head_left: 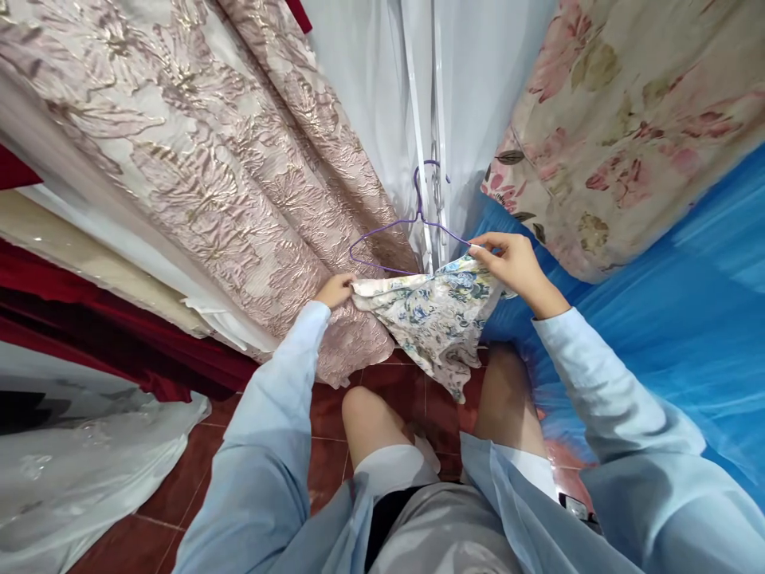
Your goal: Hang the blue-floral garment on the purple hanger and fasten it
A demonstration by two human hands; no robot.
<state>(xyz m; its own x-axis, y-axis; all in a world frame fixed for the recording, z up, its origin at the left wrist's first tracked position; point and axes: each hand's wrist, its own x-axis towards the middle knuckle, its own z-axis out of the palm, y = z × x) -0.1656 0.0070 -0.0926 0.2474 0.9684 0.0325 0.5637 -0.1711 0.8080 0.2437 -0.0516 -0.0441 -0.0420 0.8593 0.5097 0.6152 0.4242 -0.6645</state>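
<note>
A purple clothes hanger (382, 233) hangs by its hook among white straps (411, 88) in front of me. From its lower bar hangs a white garment with a blue and yellow floral print (439, 307), draped downward in folds. My left hand (336, 291) pinches the garment's upper left corner. With thumb and fingers closed, my right hand (508, 259) grips its upper right edge, close to the hanger's right end. Whether the right fingers also touch the hanger, I cannot tell.
Pink brocade fabric (239, 159) hangs on the left, beside dark red cloth (119, 339). To the right are a cream floral cloth (633, 143) and blue tulle (657, 319). Clear plastic-like sheeting (107, 462) lies at lower left. Red tiles (328, 410) cover the floor.
</note>
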